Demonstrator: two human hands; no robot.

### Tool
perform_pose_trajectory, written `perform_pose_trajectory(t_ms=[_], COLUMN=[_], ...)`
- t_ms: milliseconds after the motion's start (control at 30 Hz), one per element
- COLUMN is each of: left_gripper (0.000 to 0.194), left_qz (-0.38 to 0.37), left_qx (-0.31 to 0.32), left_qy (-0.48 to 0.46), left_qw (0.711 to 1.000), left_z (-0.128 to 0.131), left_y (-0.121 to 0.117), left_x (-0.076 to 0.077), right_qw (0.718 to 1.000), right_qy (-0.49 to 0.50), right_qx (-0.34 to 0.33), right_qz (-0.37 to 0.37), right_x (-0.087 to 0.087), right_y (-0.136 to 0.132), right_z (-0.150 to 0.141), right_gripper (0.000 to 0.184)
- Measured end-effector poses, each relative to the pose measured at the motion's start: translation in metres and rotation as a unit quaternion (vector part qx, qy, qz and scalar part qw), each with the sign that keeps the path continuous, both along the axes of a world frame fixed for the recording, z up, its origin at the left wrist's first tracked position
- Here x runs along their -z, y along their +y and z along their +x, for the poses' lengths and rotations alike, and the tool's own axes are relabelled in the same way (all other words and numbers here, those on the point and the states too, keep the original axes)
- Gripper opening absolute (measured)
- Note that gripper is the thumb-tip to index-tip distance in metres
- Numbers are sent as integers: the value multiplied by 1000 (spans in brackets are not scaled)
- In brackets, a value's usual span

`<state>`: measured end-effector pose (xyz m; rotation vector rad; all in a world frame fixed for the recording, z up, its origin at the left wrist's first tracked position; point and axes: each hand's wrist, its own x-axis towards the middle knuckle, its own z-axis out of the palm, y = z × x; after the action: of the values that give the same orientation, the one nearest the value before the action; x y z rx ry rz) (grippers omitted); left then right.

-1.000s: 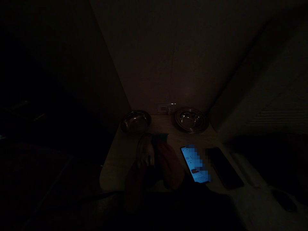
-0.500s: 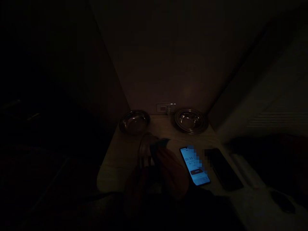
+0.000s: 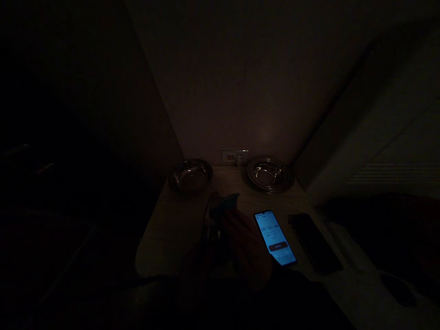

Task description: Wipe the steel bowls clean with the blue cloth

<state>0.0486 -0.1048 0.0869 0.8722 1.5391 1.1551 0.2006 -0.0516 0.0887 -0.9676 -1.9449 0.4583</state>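
The scene is very dark. My right hand (image 3: 247, 247) presses a blue-green cloth (image 3: 224, 205) against a shiny metal bowl (image 3: 211, 229), its fingers together over the cloth. The bowl is tilted, and much of it is hidden by the hand and shadow. At its near left side, my left hand (image 3: 195, 268) grips the edge; its fingers are barely visible. Farther back on the small wooden table (image 3: 163, 233) sit another metal bowl (image 3: 190, 176) on the left and a stack of metal bowls (image 3: 270, 175) on the right.
Right of my hands lies a phone (image 3: 275, 238) with a lit timer screen, beside a dark phone-like object (image 3: 318, 243). A wall socket (image 3: 235, 156) with a plug is behind the table. Farther right rests a small dark object (image 3: 398, 289).
My right hand and the cloth have shifted slightly over the bowl, which now shows less of its shiny side. The view has moved a little, and the bowls at the back stay put.
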Motion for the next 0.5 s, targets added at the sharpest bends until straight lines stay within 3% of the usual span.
perform_pose_trajectory(t_ms=[167,300,433,500], left_gripper=[36,34,33,33], left_qz=[-5,-5,-6,-7], left_qx=[12,23,31,28], left_qy=[-6,-6,8,17], left_qw=[1000,1000,999,999], left_z=[2,2,0,0], left_y=[2,2,1,0], left_x=[-1,-2,-2,0], right_qw=[999,997,997,995], right_qy=[-25,-58,-65,-83], right_qx=[32,-16,16,-19], right_qz=[12,58,45,60], right_x=[-7,-12,-15,-17], right_y=[1,5,8,7], right_z=[0,-3,-2,-3], right_gripper=[39,38,38,38])
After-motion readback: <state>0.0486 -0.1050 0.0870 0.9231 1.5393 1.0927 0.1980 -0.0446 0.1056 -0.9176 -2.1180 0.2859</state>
